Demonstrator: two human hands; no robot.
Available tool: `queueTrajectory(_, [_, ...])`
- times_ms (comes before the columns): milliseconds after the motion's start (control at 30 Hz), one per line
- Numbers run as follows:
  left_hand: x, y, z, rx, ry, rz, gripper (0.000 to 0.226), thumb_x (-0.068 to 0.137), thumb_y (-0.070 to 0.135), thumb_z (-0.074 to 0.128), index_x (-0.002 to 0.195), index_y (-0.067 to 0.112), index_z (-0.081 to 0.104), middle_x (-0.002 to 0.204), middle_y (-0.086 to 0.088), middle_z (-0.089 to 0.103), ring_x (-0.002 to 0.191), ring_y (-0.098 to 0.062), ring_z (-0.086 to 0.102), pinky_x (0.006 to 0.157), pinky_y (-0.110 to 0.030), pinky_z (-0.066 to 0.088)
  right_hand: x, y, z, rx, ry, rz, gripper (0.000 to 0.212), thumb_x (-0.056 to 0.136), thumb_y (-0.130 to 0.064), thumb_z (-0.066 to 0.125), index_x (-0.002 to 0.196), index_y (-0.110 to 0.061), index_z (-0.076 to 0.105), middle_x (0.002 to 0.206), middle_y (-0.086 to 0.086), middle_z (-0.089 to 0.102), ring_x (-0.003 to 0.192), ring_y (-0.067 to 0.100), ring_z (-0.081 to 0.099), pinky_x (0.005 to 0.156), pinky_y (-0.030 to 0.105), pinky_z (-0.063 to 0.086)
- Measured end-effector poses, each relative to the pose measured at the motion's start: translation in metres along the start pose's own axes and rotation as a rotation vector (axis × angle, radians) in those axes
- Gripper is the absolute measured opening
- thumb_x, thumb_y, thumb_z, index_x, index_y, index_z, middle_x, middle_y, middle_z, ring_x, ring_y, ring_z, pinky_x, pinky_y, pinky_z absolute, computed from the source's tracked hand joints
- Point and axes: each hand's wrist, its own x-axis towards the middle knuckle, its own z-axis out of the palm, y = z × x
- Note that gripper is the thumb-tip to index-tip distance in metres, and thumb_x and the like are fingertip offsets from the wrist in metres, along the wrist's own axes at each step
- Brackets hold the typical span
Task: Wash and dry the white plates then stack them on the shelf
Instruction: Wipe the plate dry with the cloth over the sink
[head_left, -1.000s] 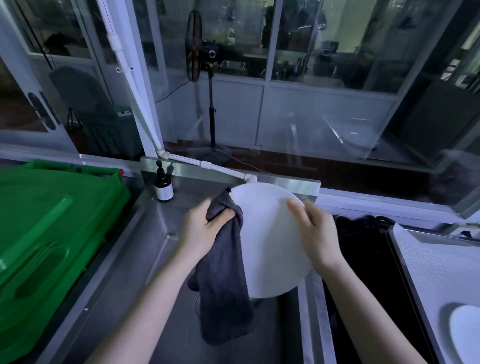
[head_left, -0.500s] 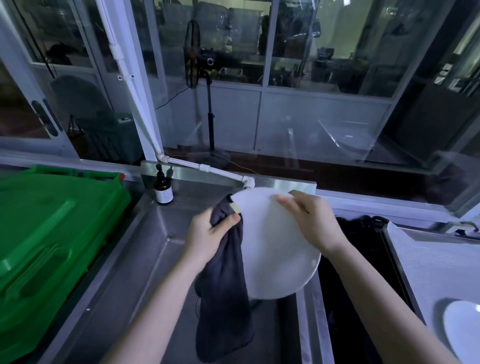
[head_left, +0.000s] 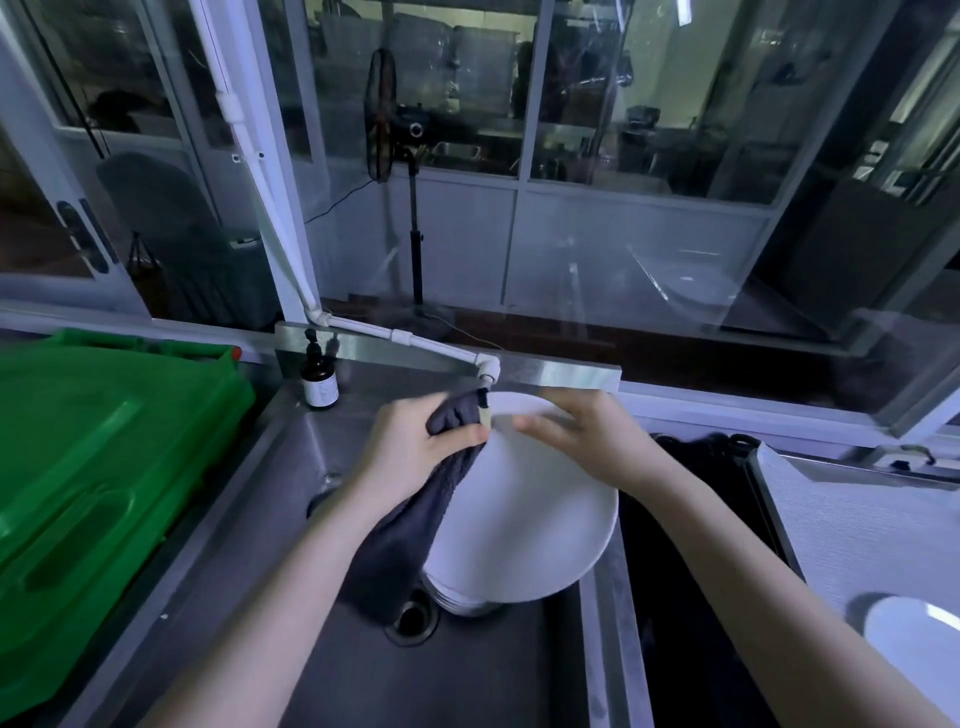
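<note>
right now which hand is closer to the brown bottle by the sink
Left. The left hand, gripping the towel, is just right of the bottle and nearer the camera; the right hand is farther right, holding the top rim of the plate.

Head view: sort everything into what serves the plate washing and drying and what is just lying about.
Job: white plate, held by the right hand; grey towel, gripped by the left hand; stacked plates in the sink; second plate on the counter.
Lying about: green bin; brown pump bottle; standing fan.
</note>
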Motion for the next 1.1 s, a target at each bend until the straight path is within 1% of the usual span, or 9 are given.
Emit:
queueTrajectory(100, [0.001,0.004,-0.001,-0.025,-0.055,-0.007,0.02,0.077,0.033,0.077,0.066,0.03,0.061,0.057,0.007,0.049,0.058,-0.002,0.04,0.057,-0.019,0.034,-0.002,-0.002,0.003,-0.052,0.128,-0.044,0.053,0.089,-0.047,0.064,0.058,-0.021,0.031,0.053,-0.01,0.028,0.052,0.007,0.026,0.05,0.022,0.023])
queueTrajectory(233, [-0.008,-0.007,0.005,-0.281,0.235,-0.175,0.008,0.088,0.018,0.071,0.081,0.017,0.067,0.078,0.003,0.072,0.077,-0.011,0.064,0.077,-0.036,0.05,-0.011,0.007,0.01,0.404,0.392,0.209,0.059,0.093,-0.044,0.065,0.071,0.007,0.044,0.067,0.003,0.032,0.062,0.014,0.031,0.056,0.03,0.025])
queueTrajectory(300, [-0.008,-0.009,0.002,-0.305,0.242,-0.198,0.006,0.088,0.016,0.071,0.084,0.014,0.066,0.081,0.003,0.073,0.082,-0.013,0.066,0.079,-0.037,0.051,-0.015,0.01,0.014,0.509,0.435,0.291,0.059,0.093,-0.044,0.064,0.087,0.014,0.051,0.072,0.005,0.039,0.066,0.015,0.036,0.062,0.032,0.029])
queueTrajectory(400, [0.0,-0.007,-0.007,-0.189,0.084,-0.107,0.014,0.083,0.018,0.076,0.078,0.016,0.063,0.072,0.001,0.07,0.07,-0.005,0.057,0.07,-0.027,0.044,-0.013,0.006,0.006,0.354,0.301,0.214,0.06,0.094,-0.043,0.063,0.084,0.015,0.051,0.069,0.007,0.038,0.064,0.016,0.036,0.061,0.032,0.029])
queueTrajectory(567, [0.005,0.004,0.003,0.0,-0.202,0.016,0.026,0.07,0.028,0.084,0.075,0.01,0.065,0.061,0.002,0.055,0.06,-0.003,0.043,0.059,-0.024,0.034,-0.007,-0.008,0.005,-0.047,0.075,-0.095,0.055,0.092,-0.03,0.069,0.056,-0.014,0.032,0.056,-0.006,0.025,0.052,0.006,0.024,0.051,0.023,0.019])
queueTrajectory(667, [-0.003,-0.004,0.011,-0.098,0.044,-0.085,0.019,0.078,0.019,0.08,0.073,0.01,0.064,0.063,0.003,0.06,0.06,-0.004,0.049,0.06,-0.023,0.04,-0.012,0.001,0.002,0.066,0.218,0.046,0.055,0.093,-0.035,0.068,0.059,-0.007,0.036,0.059,-0.002,0.028,0.056,0.01,0.027,0.054,0.03,0.022])
queueTrajectory(833, [-0.028,-0.019,0.035,-0.548,0.449,-0.506,0.013,0.086,0.026,0.074,0.08,0.015,0.07,0.071,0.006,0.073,0.069,-0.004,0.067,0.06,-0.014,0.05,-0.031,0.016,0.047,0.619,0.628,0.432,0.06,0.089,-0.047,0.063,0.078,0.009,0.045,0.07,0.005,0.039,0.067,0.016,0.037,0.064,0.034,0.031])
queueTrajectory(1000, [-0.021,-0.019,0.016,-0.366,0.381,-0.379,0.014,0.082,0.02,0.077,0.076,0.012,0.067,0.071,0.001,0.071,0.07,-0.008,0.062,0.066,-0.023,0.047,-0.031,0.022,0.014,0.445,0.269,0.237,0.033,0.084,-0.047,0.07,0.077,-0.014,0.069,0.068,-0.008,0.059,0.064,0.007,0.051,0.061,0.024,0.039])
queueTrajectory(1100, [-0.005,-0.006,0.006,-0.111,0.13,-0.107,0.022,0.077,0.02,0.082,0.074,0.006,0.066,0.071,-0.012,0.068,0.066,-0.009,0.053,0.065,-0.028,0.042,-0.013,0.012,-0.011,0.217,0.008,0.137,0.054,0.08,-0.061,0.069,0.083,-0.007,0.07,0.073,-0.003,0.063,0.067,0.011,0.056,0.066,0.031,0.043])
